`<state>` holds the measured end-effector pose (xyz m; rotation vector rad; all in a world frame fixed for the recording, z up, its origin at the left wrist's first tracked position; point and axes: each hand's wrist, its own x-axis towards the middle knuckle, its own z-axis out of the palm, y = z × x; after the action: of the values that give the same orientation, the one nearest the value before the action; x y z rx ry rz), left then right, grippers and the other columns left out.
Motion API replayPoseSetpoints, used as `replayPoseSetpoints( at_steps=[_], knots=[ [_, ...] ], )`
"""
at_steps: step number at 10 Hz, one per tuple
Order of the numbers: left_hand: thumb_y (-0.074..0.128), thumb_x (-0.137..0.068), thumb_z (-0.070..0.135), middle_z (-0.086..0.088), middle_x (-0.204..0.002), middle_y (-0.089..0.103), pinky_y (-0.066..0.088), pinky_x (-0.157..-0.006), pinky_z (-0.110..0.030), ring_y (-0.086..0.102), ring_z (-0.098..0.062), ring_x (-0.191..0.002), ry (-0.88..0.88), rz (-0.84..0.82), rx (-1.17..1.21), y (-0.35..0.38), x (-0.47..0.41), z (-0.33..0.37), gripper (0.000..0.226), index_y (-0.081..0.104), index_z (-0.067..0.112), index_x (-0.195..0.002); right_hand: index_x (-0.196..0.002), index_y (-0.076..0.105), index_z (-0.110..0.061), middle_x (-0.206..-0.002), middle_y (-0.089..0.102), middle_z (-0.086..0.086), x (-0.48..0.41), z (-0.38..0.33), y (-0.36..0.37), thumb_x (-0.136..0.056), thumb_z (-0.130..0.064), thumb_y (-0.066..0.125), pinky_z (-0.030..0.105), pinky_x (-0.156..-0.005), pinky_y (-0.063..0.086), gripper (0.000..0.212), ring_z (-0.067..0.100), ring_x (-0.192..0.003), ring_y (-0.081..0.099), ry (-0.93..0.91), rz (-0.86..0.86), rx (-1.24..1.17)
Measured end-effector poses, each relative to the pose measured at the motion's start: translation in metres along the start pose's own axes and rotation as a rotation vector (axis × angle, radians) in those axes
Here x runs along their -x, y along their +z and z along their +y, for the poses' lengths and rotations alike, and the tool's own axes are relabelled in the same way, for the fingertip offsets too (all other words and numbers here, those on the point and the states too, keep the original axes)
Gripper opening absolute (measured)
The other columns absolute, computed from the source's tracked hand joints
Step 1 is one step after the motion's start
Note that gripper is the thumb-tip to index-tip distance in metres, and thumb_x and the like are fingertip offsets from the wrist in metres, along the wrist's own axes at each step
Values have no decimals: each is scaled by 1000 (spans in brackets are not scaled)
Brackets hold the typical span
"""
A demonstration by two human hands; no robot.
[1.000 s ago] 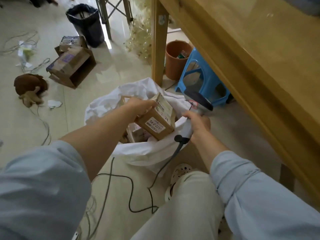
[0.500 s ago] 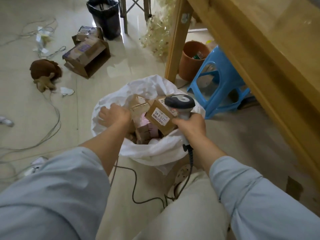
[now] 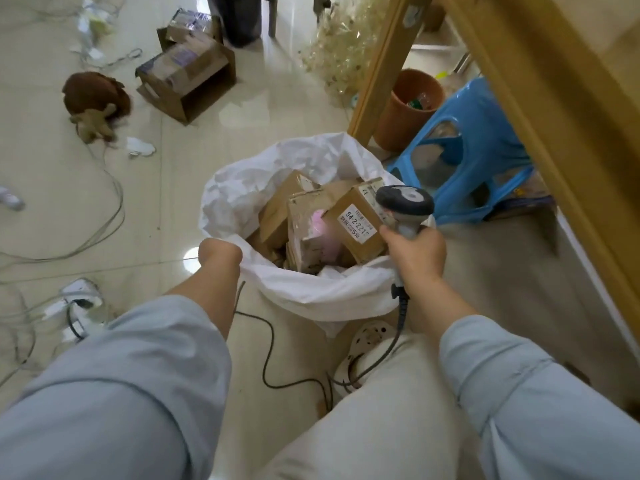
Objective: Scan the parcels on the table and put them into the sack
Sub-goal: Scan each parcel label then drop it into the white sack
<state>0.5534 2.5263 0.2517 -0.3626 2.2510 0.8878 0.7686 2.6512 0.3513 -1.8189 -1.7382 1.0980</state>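
A white sack [image 3: 311,292] stands open on the floor in front of my knees. Several brown cardboard parcels lie in it. The nearest parcel [image 3: 356,223] shows a white label reading 54-2-221, and beside it a torn parcel [image 3: 304,233] shows pink inside. My left hand [image 3: 220,254] is curled at the sack's near left rim and seems to grip the fabric; its fingers are hidden. My right hand [image 3: 415,254] grips the handle of a grey barcode scanner [image 3: 405,200] over the sack's right rim, its cable trailing to the floor.
The wooden table [image 3: 554,98] and its leg [image 3: 377,64] rise at the right. Under it are a blue stool [image 3: 478,150] and an orange bucket [image 3: 405,105]. Open cardboard boxes [image 3: 187,74], a brown plush toy [image 3: 93,102], cables and a power strip [image 3: 79,299] litter the floor at left.
My left hand let go of the labelled parcel, which now lies in the sack, and drew back to the near rim. My right hand brought the scanner over the sack's right edge.
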Motion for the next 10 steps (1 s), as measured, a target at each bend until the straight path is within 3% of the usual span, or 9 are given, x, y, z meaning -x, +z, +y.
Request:
replayPoseSetpoints(
  at_steps=[2, 3, 4, 5, 6, 7, 8, 9, 10],
  knots=[
    [42, -99, 12, -18, -144, 44, 40, -100, -30, 45, -30, -130, 0, 30, 239, -1, 8, 24, 42, 41, -3, -138, -78, 54, -19, -73, 54, -10, -4, -1, -12, -83, -29, 73, 28, -75, 44, 21, 15, -81, 56, 142, 54, -149],
    [56, -91, 21, -16, -138, 47, 40, -101, -37, 49, -33, -123, -78, -15, 317, -2, 18, 40, 54, 39, 0, -138, -74, 56, -17, -71, 57, -5, -10, 1, -25, -80, -24, 74, 28, -72, 43, 20, 20, -82, 60, 127, 87, -79],
    [65, -87, 27, -19, -126, 56, 44, -96, -40, 55, -36, -115, 96, -48, 223, -1, 29, 55, 54, 49, -3, -129, -90, 62, -10, -88, 59, 5, -17, -6, -40, -80, -14, 70, 30, -75, 42, 14, 25, -89, 59, 108, 132, -14],
    [52, -96, 28, -22, -125, 59, 44, -93, -38, 55, -39, -114, 277, -11, 189, -4, 48, 89, 44, 54, -5, -124, -107, 63, 1, -107, 63, 17, -28, -25, -54, -81, -9, 66, 32, -79, 42, 28, 33, -102, 59, 49, 182, -4],
    [50, -98, 34, -17, -124, 59, 41, -87, -34, 55, -37, -113, 373, -3, 252, -13, 80, 124, 45, 56, 0, -127, -108, 63, 2, -112, 64, 17, -39, -48, -69, -79, -9, 69, 34, -82, 44, 32, 35, -105, 59, 1, 218, -63],
    [51, -97, 37, -16, -117, 62, 39, -82, -32, 56, -35, -107, 515, 48, 282, -27, 106, 144, 43, 62, 1, -120, -105, 64, -3, -101, 65, 10, -32, -63, -81, -78, -5, 69, 30, -81, 45, 28, 27, -99, 60, -100, 263, -203],
    [48, -98, 34, -15, -100, 61, 40, -78, -33, 56, -33, -92, 587, 64, 217, -35, 104, 132, 38, 65, 1, -106, -92, 60, -10, -88, 62, 3, -12, -61, -76, -77, -2, 68, 19, -71, 43, 19, 16, -86, 57, -182, 255, -311],
    [50, -97, 27, -24, -106, 62, 45, -82, -39, 58, -39, -98, 473, 48, -109, -31, 79, 81, 38, 62, -6, -111, -92, 56, -13, -86, 56, 2, 0, -33, -60, -82, -5, 66, 28, -80, 40, 16, 21, -89, 53, 22, 59, -205],
    [53, -96, 20, -27, -94, 60, 42, -76, -38, 58, -42, -97, 339, 45, -289, -34, 66, 46, 37, 58, -13, -111, -105, 56, -10, -96, 55, 6, 3, -12, -55, -83, -7, 67, 34, -89, 42, 25, 23, -93, 51, 237, -26, -150]
  ],
)
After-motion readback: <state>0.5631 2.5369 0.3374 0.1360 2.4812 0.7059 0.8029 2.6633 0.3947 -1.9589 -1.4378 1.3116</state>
